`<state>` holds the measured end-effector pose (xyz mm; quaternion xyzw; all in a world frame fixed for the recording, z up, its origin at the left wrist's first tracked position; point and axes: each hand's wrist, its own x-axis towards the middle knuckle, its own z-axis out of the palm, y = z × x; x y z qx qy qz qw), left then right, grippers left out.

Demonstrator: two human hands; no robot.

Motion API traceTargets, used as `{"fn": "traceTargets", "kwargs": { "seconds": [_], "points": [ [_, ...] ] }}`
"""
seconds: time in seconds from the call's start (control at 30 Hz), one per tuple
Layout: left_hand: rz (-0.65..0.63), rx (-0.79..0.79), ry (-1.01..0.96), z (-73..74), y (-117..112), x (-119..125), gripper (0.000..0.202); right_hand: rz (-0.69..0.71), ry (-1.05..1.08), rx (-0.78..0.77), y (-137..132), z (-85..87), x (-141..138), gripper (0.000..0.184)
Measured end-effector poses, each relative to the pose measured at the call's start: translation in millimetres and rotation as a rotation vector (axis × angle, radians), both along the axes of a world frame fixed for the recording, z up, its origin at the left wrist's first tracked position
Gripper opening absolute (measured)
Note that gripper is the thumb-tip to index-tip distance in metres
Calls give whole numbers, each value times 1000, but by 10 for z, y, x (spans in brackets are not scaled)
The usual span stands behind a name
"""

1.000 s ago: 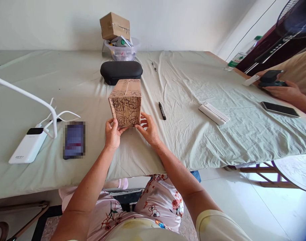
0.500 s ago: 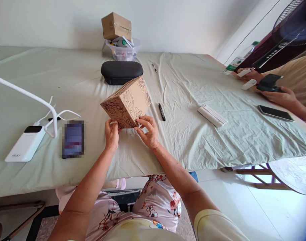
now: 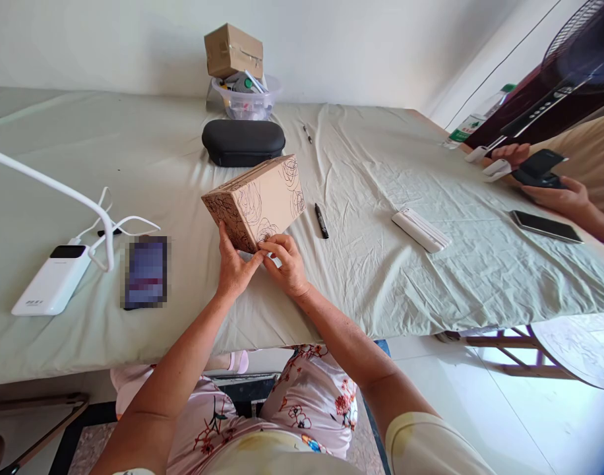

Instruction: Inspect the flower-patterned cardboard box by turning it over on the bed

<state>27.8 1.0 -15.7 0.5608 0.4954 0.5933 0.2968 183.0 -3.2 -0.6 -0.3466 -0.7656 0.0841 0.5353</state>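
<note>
On a cloth-covered table (image 3: pixel 366 165), a scribbled cardboard box (image 3: pixel 270 198) sits angled btwn two bare hands, its far end nr. a black case (image 3: pixel 243 142). The L hand (image 3: pixel 234 272), thumb spread up the drawn-on end, holds the box low; the R hand (image 3: pixel 288 267), fingers bunched narrow, grips its nr. bottom corner. Full base contact: can't tell. Poss. risk: w/ both hands at one end, the far end could tip or bump the case; a wide R swing could roll the black marker (image 3: pixel 321 221).
</note>
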Motion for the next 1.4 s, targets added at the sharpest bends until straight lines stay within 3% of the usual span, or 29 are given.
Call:
{"fn": "traceTargets", "kwargs": {
  "seconds": [0.27, 0.4, 0.6, 0.77, 1.0, 1.2, 1.4],
  "points": [
    [-15, -45, 1, 90, -7, -60, 117, -72, -17, -41, 32, 22, 105, 18],
    [-70, -19, -22, 118, 25, -165, 102, -173, 32, -86, 123, 50, 272, 19],
    [-126, -88, -88, 209, 89, -353, 85, -362, 105, -21, 222, 95, 429, 17],
    [-63, -124, -75, 266, 112, -480, 78, -486, 241, -14, 265, 95, 524, 15],
    [-5, -143, -75, 234, 117, -511, 84, -353, 469, -264, 343, 3, 503, 30],
    [95, -7, 80, 203, 138, -487, 75, -308, 531, -248, 410, -59, 513, 28],
    [209, -87, 137, 193, 112, -457, 72, -267, 546, -254, 380, -28, 472, 33]
  ]
}}
